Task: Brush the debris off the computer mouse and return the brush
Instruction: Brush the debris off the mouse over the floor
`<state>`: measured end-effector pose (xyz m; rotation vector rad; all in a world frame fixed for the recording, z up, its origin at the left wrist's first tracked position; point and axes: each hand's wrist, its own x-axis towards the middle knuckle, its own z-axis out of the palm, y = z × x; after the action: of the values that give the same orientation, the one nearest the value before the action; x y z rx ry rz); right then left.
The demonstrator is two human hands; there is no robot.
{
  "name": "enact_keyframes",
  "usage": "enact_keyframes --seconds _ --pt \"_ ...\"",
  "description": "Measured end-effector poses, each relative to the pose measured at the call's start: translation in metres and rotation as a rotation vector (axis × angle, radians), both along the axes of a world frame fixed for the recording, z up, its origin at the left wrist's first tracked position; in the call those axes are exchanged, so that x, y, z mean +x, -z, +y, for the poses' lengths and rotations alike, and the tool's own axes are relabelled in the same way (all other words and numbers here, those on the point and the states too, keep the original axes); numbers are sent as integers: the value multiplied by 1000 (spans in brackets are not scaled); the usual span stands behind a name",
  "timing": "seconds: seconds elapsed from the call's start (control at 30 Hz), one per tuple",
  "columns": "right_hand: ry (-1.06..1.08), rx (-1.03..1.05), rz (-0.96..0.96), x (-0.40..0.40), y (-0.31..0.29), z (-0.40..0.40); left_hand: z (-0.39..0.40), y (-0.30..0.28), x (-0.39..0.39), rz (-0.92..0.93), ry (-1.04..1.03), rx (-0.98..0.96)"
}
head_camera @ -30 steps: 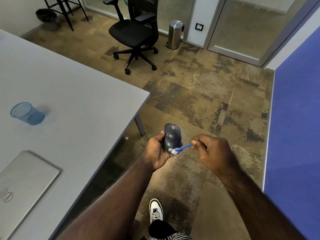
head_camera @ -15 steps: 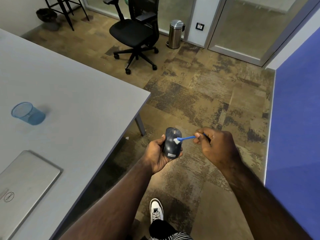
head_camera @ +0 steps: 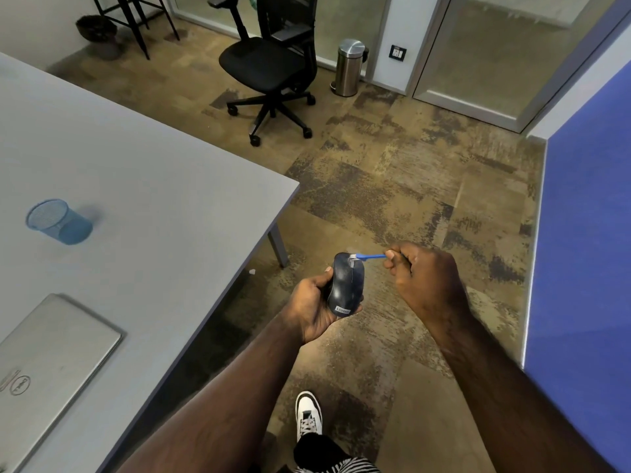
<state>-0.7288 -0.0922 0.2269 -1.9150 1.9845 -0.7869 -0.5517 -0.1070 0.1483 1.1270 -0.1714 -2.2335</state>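
Observation:
My left hand holds a dark computer mouse upright over the floor, just right of the table corner. A small brush with a thin blue handle and white bristles is pinched in my right hand. The bristles rest on the far end of the mouse, near its wheel. On the table at the left stands a blue mesh cup.
The grey table fills the left side and carries a closed silver laptop near its front edge. Farther off are a black office chair and a steel bin. A blue partition stands at the right. My shoe is on the carpet below.
The brush head has travelled up the mouse from its near end with the label to its far end. My right hand rose with it. My left hand kept the mouse almost still.

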Motion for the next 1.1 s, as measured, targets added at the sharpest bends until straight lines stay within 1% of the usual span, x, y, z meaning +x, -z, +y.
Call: enact_keyframes --seconds 0.1,0.27,0.4,0.53,0.67,0.83,0.97,1.1 --pt "-56 27 -11 -1 0 1 -1 0 -2 -6 -5 -13" --pt "12 14 7 -7 1 -3 0 1 -2 -19 10 -11" --pt "-95 85 22 -7 0 -3 0 -1 -3 -25 14 -14" --pt "-33 47 -27 -10 -1 -8 2 0 -1 -23 7 12" --pt "-145 63 33 -4 -1 -3 1 1 -2 -45 9 -9" --pt "-62 56 5 -6 -5 -3 3 -1 -1 -34 4 3" --pt "-140 86 31 -2 -9 3 0 -3 0 -38 1 -26" --pt "-39 32 1 -5 -8 -1 -1 -4 0 -25 12 -22"
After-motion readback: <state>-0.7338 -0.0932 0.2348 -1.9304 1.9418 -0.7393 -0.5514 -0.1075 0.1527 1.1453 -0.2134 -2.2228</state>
